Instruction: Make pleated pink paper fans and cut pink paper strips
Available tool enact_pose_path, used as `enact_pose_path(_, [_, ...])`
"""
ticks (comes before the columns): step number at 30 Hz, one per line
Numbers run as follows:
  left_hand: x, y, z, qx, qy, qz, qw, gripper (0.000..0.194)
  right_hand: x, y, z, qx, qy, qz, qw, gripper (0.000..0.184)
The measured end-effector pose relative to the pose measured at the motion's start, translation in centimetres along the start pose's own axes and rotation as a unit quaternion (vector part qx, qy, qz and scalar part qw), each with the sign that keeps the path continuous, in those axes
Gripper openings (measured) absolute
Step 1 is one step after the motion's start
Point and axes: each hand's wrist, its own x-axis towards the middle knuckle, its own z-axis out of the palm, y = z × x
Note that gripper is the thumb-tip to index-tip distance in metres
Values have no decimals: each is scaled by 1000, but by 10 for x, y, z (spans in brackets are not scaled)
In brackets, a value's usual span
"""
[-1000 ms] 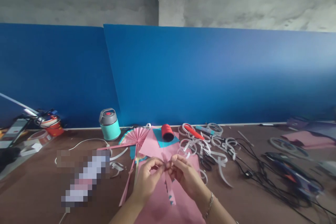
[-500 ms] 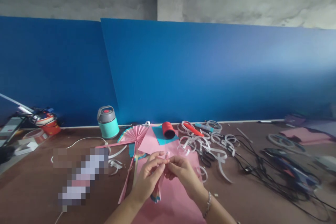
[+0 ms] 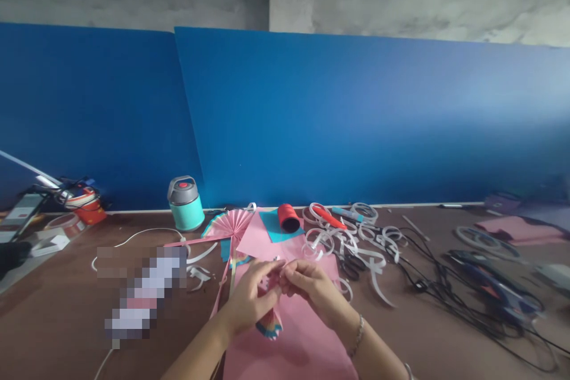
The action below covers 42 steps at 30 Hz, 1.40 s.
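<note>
Above the pink paper sheet (image 3: 294,350), my two hands meet. My left hand (image 3: 247,300) curls around a pleated paper piece (image 3: 270,329), whose zigzag edge in blue, yellow and pink fans out below the fingers. Thumb and fingertips of my right hand (image 3: 307,282) are pinched together at the upper end of that piece; whatever lies between them is too small to make out. Just beyond the hands, a red spool (image 3: 288,218) rests on a blue paper piece (image 3: 271,227). To its left lies an opened pleated paper fan (image 3: 229,225) with a pink face.
Curled white strips (image 3: 374,261), black scissors (image 3: 351,266) and an orange-red tool (image 3: 329,217) lie to the right. Black cables (image 3: 440,291) run farther right. A turquoise jar (image 3: 187,214) and a blurred-out object (image 3: 146,294) are on the left. A blue partition (image 3: 333,119) stands behind.
My left thumb and forefinger have spread apart a little. The pleated piece's lower edge has fanned wider, and the right hand keeps its pinch. The view has shifted slightly.
</note>
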Motion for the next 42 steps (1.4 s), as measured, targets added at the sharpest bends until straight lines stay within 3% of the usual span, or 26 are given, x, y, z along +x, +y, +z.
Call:
enact_pose_path(5, [0, 7, 0, 20, -6, 16, 1000, 22, 0, -4, -2, -27, 15, 1, 1000, 22])
enact_pose_path(9, [2, 7, 2, 38, 23, -4, 999, 13, 2, -1, 0, -155, 80, -50, 983, 10])
enact_pose_path(11, [2, 6, 3, 35, 36, -18, 999, 11, 2, 1, 0, -263, 106, -102, 953, 4])
enact_pose_path(14, [3, 4, 4, 29, 39, -19, 999, 10, 3, 4, 0, -403, 105, -189, 889, 16])
enact_pose_path(16, [4, 2, 5, 13, 38, -18, 999, 12, 2, 5, -2, -445, 104, -227, 860, 20])
enact_pose_path(18, [5, -1, 6, -15, 37, -26, 999, 20, 2, 6, -3, -452, 99, -254, 849, 21])
enact_pose_path(22, [5, -3, 6, -30, 52, -37, 997, 31, 0, 5, -4, -436, 71, -299, 846, 23])
enact_pose_path(28, [4, 16, 3, 10, 40, -18, 999, 32, -2, 3, -1, -407, 71, -311, 856, 21])
enact_pose_path(34, [4, 9, 8, -95, 10, -51, 994, 31, -1, 5, -2, -380, 73, -335, 859, 17])
enact_pose_path(42, [7, 0, 6, -157, 23, -71, 985, 25, 2, 9, -1, -317, 88, -275, 903, 10])
